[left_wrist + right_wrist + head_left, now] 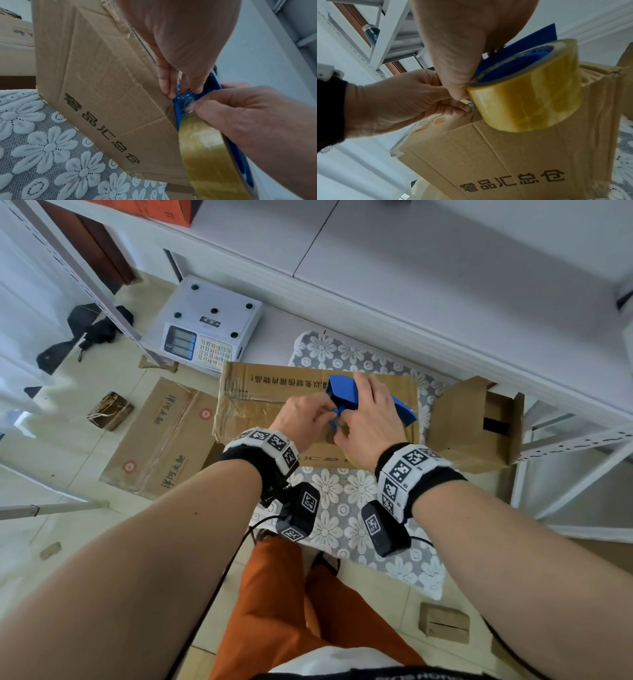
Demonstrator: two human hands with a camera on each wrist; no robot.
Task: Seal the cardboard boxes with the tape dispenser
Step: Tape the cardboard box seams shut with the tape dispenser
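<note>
A brown cardboard box (274,395) with black printed characters sits on a flowered lace mat (342,508), its top seam covered in wrinkled old tape. My right hand (363,412) grips the blue tape dispenser (346,395) over the box's near top edge. The yellowish clear tape roll (525,92) hangs on it, against the box's (505,162) front corner. My left hand (182,93) pinches the loose tape end at the dispenser's (185,102) front, right at the box (102,88) edge. The right hand's fingers behind the dispenser are hidden.
A smaller open cardboard box (476,426) stands to the right under a white shelf (445,285). A white weighing scale (205,330) sits behind the box at left. A flattened carton (164,440) lies on the floor at left. White metal rack legs (565,467) stand at right.
</note>
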